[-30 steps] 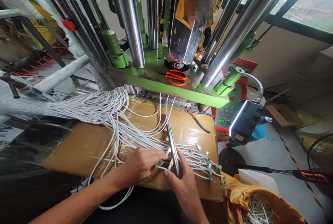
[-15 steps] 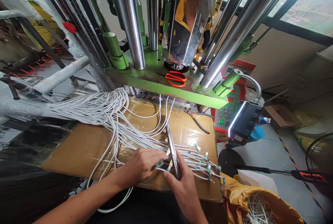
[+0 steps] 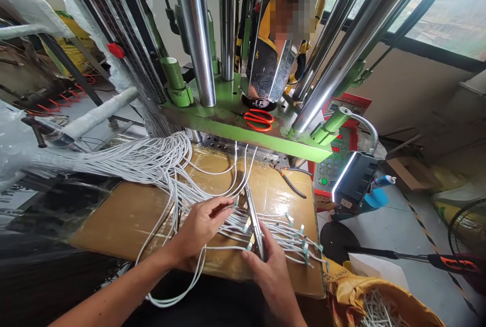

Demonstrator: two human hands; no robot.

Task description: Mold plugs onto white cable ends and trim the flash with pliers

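My left hand (image 3: 203, 223) is closed in a pinch on a white cable with a small teal-and-metal connector end (image 3: 236, 201). Its fingertips are just left of a long narrow metal bar fixture (image 3: 251, 210). My right hand (image 3: 269, 261) grips the near end of that fixture, which is tilted on edge. Brass-coloured pieces (image 3: 248, 224) line the fixture's left side, and cable ends with teal tips sit against the nearest ones. Beneath both hands, many white cables (image 3: 228, 226) run across the cardboard-covered table (image 3: 102, 220). Several finished-looking teal ends (image 3: 305, 246) lie right of the fixture.
A green press plate (image 3: 228, 124) with steel columns rises behind the table, red-handled scissors (image 3: 258, 119) on it. Pliers (image 3: 290, 180) lie at the back right. A lamp (image 3: 353, 180) stands by the control panel (image 3: 326, 167). A yellow sack (image 3: 337, 286) holds white scraps.
My left hand has moved up and away along the fixture, from near its lower part to beside its upper part. My right hand keeps hold of the fixture. The view has shifted slightly.
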